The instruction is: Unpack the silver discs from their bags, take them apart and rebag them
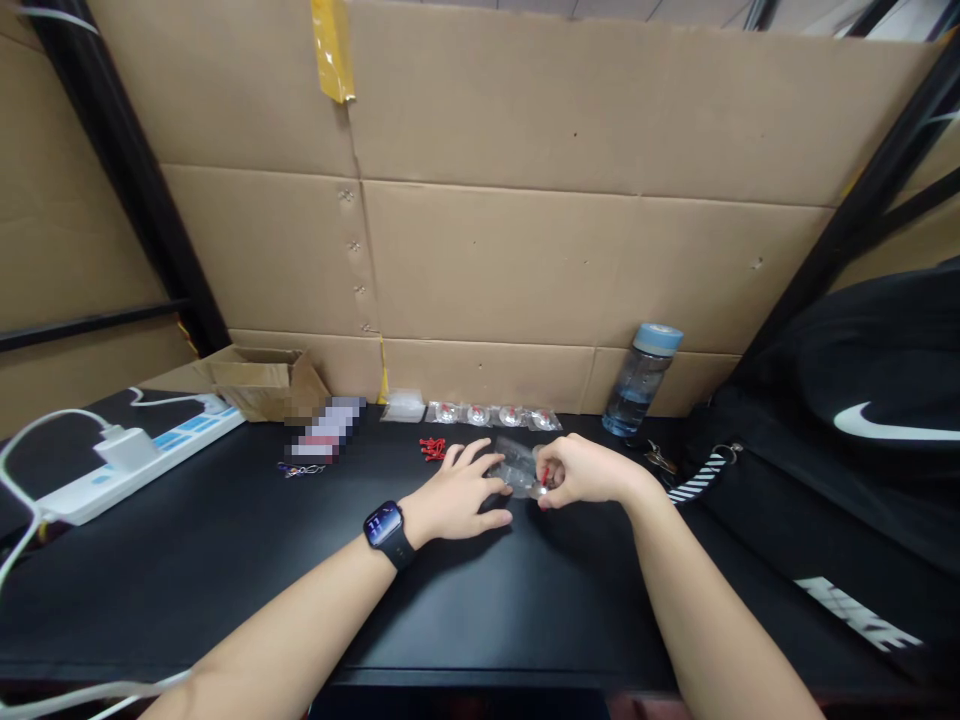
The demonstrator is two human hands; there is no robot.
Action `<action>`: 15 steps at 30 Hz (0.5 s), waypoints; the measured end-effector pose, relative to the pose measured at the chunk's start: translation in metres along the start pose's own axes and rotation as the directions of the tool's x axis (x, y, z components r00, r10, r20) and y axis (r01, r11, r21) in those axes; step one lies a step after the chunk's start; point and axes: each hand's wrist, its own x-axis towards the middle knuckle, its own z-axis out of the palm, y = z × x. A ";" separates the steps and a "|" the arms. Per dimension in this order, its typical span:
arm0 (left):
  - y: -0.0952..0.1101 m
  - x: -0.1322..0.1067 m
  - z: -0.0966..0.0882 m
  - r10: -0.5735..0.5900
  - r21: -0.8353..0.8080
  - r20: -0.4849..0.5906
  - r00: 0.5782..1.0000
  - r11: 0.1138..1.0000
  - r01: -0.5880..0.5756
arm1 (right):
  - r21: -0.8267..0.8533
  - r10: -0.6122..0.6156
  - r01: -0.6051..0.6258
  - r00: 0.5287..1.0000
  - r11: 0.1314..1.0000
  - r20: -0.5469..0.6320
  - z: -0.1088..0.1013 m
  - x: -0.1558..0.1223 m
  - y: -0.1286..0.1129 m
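Observation:
My left hand [469,490] lies with fingers spread over the black table, its fingertips at the edge of a small clear plastic bag [516,462]. At the bag's right end, my right hand [581,472] is closed in a pinch on a small silvery piece with a red part [546,480]; the fingers partly hide it. Left of the bag lies a small pile of red pieces [433,449]. Behind the hands, several clear packets [478,414] with round silvery items and red parts stand in a row. A stack of clear bags [405,405] lies at the row's left end.
A blue-lidded bottle [641,380] and keys [660,458] are at the right, beside a large black bag [840,500]. An open cardboard box [262,385] and a white power strip [161,465] with cables lie left. A cardboard wall [495,260] closes off the back.

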 end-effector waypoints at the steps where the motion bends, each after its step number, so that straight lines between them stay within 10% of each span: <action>1: 0.000 0.000 0.001 0.004 -0.004 0.008 1.000 1.000 -0.004 | 0.009 0.005 -0.005 1.000 1.000 0.022 0.000 -0.001 0.000; 15: -0.003 -0.002 0.002 0.120 -0.157 0.108 0.987 0.982 -0.102 | -0.140 0.089 -0.094 0.995 0.986 -0.039 0.014 0.011 0.005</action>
